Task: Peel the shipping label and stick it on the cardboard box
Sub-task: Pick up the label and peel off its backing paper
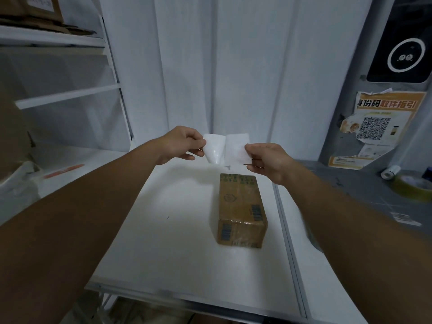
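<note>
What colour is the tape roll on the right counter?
Yellowish-olive tape roll, seen in the head view.

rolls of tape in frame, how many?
2, both on the grey counter at right: a small white roll and a big tan roll at the frame edge. More may sit out of view.

Two bare forearms enter from the bottom corners, no sleeves visible anywhere along them. Left hand [181, 145] bare: no glove, ring, or watch showing. Right hand [268, 160] likewise bare, no wristband or jewellery. Short, unpainted nails as far as visible. Nothing worn shows; upper arms are out of view.
</note>
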